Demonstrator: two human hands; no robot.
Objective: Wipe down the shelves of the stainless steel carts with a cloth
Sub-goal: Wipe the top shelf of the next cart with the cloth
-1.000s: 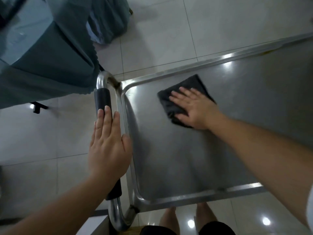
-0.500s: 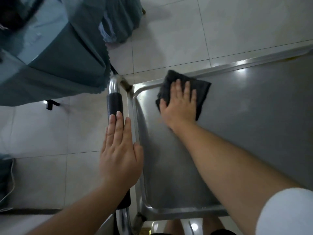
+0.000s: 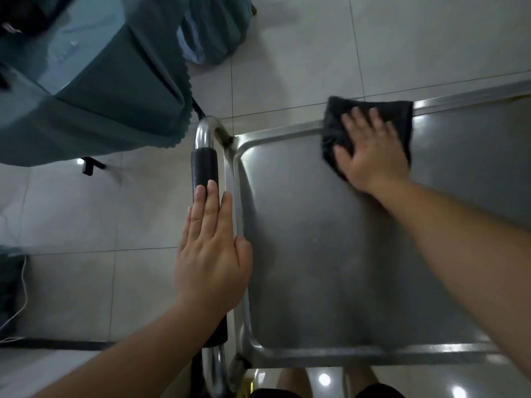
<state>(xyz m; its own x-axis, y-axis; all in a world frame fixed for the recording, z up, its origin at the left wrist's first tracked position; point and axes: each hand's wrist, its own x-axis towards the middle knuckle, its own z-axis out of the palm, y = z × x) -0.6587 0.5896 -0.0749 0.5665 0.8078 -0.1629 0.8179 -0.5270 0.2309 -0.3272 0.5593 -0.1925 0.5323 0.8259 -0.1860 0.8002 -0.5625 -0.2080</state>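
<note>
- The top shelf (image 3: pixel 359 254) of the stainless steel cart, a shallow tray with a raised rim, is the largest thing in view, and nothing lies in it but the cloth and the hand on it. Its steel shows faint streaks and glare, so I cannot tell which parts are already clean; I judge the wiping to be under way, with the far edge in hand and the wide stretch to the right not yet reached. No lower shelf or second cart shows, so those probably remain.
- A teal tablecloth (image 3: pixel 94 90) drapes a table at upper left, apart from the cart, over the tiled floor.
- The left hand (image 3: pixel 211 254) rests flat on the black foam grip of the push handle (image 3: pixel 204 165), fingers straight and together, seemingly steadying the cart.
- The right hand (image 3: pixel 373 150) presses the cloth down, fingers straight and slightly spread.
- The dark cloth (image 3: pixel 396 116), folded, lies across the shelf's far rim, near its far left corner.
</note>
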